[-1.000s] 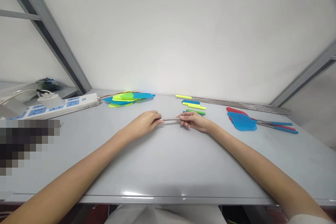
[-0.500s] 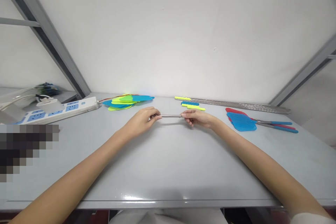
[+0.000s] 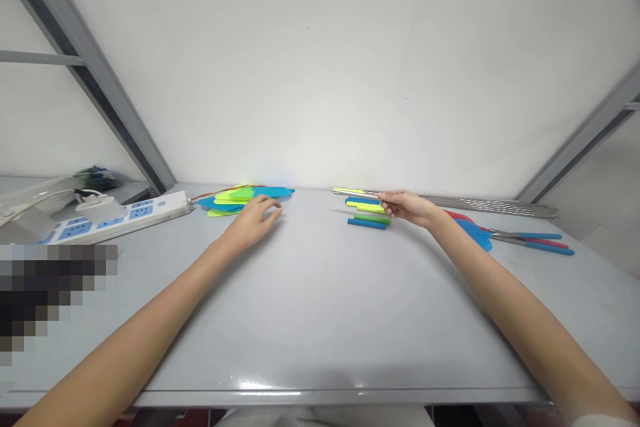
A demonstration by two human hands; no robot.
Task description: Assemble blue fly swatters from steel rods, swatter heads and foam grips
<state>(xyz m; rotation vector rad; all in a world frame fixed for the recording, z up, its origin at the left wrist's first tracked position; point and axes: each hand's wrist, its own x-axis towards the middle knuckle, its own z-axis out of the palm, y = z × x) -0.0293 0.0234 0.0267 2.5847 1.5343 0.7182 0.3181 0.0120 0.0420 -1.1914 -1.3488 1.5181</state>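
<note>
Now, a thin metal rod (image 3: 356, 194) is pinched between the thumb and fingers of the right hand (image 3: 404, 207), its visible length pointed left at the far side of the tabletop (image 3: 300, 307). Whether it is single or doubled cannot be told, and its right end is hidden in the grasp. Just below and around it, the yellow-green sleeves (image 3: 371, 208), a green sleeve (image 3: 373, 219) and a blue sleeve (image 3: 367, 223) are laid out, with the bundle of metal rods (image 3: 500, 205) stretched along the wall to the right.

Over on the left, the fingers of the left hand (image 3: 256, 221) are loosely curved and parted, with nothing seen between them; the pile of fly-swatter heads (image 3: 223, 201) is right beside, though contact cannot be made out.

For a tidy job here, the rod is best kept level and lightly but firmly pinched, so that it is not rolled or swung into the sleeves. From the pile, a single head would best be taken by its edge, lest its neighbours be dragged along. Care is also due on the right, where the finished fly swatters (image 3: 473, 232) are partly covered by the forearm.
</note>
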